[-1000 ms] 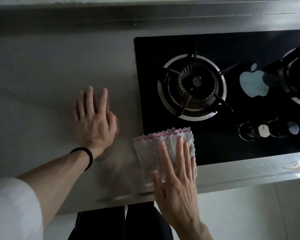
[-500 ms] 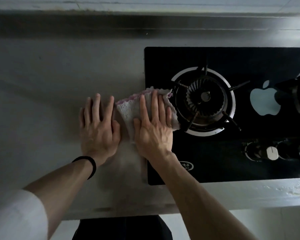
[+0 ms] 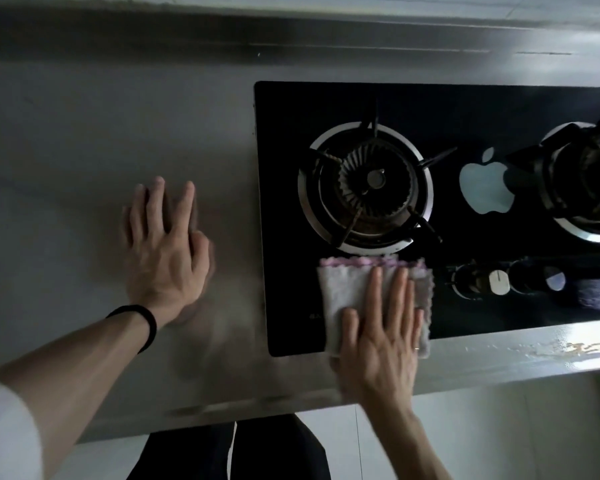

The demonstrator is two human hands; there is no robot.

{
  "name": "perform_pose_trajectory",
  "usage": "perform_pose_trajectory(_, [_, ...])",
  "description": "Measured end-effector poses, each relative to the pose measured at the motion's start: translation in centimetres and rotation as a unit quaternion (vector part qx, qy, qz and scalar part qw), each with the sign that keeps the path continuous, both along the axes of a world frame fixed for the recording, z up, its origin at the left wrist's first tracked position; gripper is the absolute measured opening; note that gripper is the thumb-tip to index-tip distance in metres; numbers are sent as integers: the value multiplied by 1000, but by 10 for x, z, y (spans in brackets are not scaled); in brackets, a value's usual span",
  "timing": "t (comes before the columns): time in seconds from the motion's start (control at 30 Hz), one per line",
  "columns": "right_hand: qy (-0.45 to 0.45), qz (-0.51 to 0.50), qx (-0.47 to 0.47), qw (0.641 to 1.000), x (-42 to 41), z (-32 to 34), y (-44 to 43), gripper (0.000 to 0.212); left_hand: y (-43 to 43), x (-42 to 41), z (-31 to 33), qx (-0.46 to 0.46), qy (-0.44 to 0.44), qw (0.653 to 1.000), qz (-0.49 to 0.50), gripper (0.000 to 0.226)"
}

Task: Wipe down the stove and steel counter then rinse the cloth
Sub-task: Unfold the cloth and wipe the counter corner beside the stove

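- Cloth (image 3: 347, 296), folded and pale with a pink scalloped edge, is pressed flat on the front strip of the black glass stove (image 3: 284, 133), just below the left burner (image 3: 364, 183) and left of the control knobs (image 3: 497, 281); its near edge reaches the stove's front border.
- It is held down by the right hand (image 3: 378, 341), palm flat and fingers spread, not clenched around it.
- The left hand (image 3: 165, 247) is laid open and empty on the steel counter (image 3: 84, 150), well left of the stove, apparently as a brace.
- Wiping is judged to be under way on the stove's front-left area; how much of the glass is already clean cannot be told in the dim light.
- A wet or soiled patch (image 3: 568, 348) is seen on the counter's front lip at the right, so that part appears still to be wiped.
- The right burner (image 3: 586, 181) side and the rinsing of the cloth are judged to remain; no sink is in view.
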State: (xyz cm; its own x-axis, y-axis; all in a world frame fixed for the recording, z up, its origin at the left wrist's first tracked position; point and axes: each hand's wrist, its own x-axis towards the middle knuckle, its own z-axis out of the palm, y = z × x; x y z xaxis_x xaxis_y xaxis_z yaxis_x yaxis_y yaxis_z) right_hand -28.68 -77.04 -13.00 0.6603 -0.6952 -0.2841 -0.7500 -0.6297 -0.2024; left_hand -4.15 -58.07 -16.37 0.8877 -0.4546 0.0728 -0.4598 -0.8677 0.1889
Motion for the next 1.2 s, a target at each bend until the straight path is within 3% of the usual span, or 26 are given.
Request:
perform_pose_trajectory(0.17, [8,-74,-23,997,-11,6,-61,74,0,-1,5,4,11,1000,2,69])
perform_pose_trajectory(0.3, [-21,-146,-12,989,9,4,-31,72,-2,-1,9,12,18,1000,10,70])
perform_pose_trajectory(0.47, [-103,109,-3,989,30,-3,84,64,-2,-2,9,18,22,1000,8,70])
perform_pose_trajectory(0.7, [-56,189,5,980,149,-11,54,66,1,-2,3,13,20,1000,6,69])
perform_pose_trajectory(1.2, [-50,60,42,996,345,-5,-14,77,1,0,2,23,45,999,1,75])
